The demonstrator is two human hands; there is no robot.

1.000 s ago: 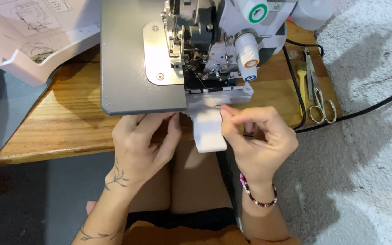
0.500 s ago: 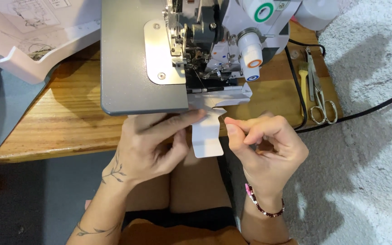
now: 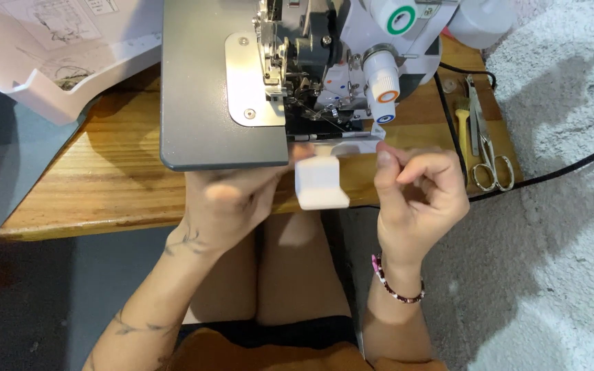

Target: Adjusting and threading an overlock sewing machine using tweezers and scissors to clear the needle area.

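White fabric piece (image 3: 321, 182): a small folded strip hanging off the front edge of the wooden worktop (image 3: 104, 178), just below the serger (image 3: 297, 75) and its presser foot area.
Head view, left hand (image 3: 232, 196): curled, fingers closed on the left side of the strip; its top end lies just at the grey machine bed (image 3: 201, 89). The hand is blurred, so exactly which fingers pinch the cloth I cannot tell.
Head view, right hand (image 3: 417, 196): loosely fisted, thumb and forefinger pressed together just right of the strip's top corner; it seems to hold something very thin, perhaps a thread end, too fine to make out.
Position of the strip against the hands: between them, touching the left hand, just beside the right fingertips, upper edge nearest the needle area.
Doing this step well: by my judgement, keep the strip flat and its edge square to the foot, let the left hand steer only, keep the right pinch taut but light, and keep fingertips well clear of the knife and needles.
Nearby: scissors (image 3: 493, 168) and a yellow-handled tool (image 3: 463, 130) lie at the right end of the worktop, well apart from both hands.
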